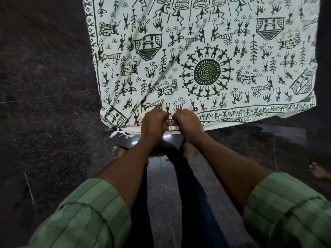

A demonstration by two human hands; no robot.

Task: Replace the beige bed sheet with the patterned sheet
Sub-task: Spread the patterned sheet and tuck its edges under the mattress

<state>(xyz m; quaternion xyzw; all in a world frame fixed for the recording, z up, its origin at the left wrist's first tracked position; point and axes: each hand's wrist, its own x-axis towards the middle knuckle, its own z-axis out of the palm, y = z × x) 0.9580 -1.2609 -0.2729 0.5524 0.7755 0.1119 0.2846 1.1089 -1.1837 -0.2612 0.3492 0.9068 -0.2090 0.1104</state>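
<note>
- Dark speckled stone floor point(44, 86) filled the left and lower frame, with the bed point(250, 126) reaching from the centre to the upper right.
- The patterned sheet point(206, 51), pale with dark green figures and a ring motif, lay spread over the bed, its near border running along the edge at mid-frame.
- No beige sheet could be made out; a plain white strip point(129, 130) with a frayed end showed under the near left corner.
- The left hand point(155, 123) and right hand point(189, 122) sat close together at the near edge, fingers curled shut and bunching the sheet's border between them.
- Creases fanned from that grip up toward the upper left.
- Judged from this, the spreading was done and tucking or tightening the near edge was in hand.
- The next move likely called for pulling the border taut, pushing it under the mattress, then smoothing the creases.
</note>
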